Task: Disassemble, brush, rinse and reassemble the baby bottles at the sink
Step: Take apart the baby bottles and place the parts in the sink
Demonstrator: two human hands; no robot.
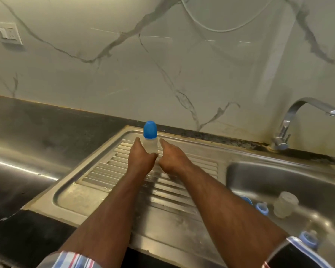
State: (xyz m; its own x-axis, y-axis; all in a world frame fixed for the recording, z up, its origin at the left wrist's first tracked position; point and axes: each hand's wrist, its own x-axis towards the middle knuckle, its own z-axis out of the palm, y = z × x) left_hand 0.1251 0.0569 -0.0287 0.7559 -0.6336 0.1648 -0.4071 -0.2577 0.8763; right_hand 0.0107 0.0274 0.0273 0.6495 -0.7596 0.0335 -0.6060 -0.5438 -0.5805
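Head view showed the stainless sink unit (70, 200) as the landmark for everything else, its ribbed drainboard to the left of its basin (278, 176). One chrome tap (290, 120) rose behind the basin's far edge. Two bare forearms reached across the drainboard toward its far rim, where one assembled baby bottle (150, 139) stood upright with its blue cap on.

The left hand (141, 159) lay against the bottle's left side, fingers extended along it and thumb near its base; whether it actually gripped could not be told. The right hand (172, 155) sat just beside the bottle on the right, fingers straight and loose, apparently not holding anything.

Judged from this layout, one bottle looked finished and was being set down or let go on the drainboard, so roughly the first part of the job seemed done. In the basin's near part lay loose pieces not yet put together: one clear bottle body (285, 205) on its side, one blue ring (261, 208) just left of it, another blue piece (247, 200) partly hidden by the right forearm, and one collar with a teat (308, 238) at the basin's nearest edge.

Whether those parts had been brushed or rinsed could not be seen. At least one further bottle appeared left to reassemble.
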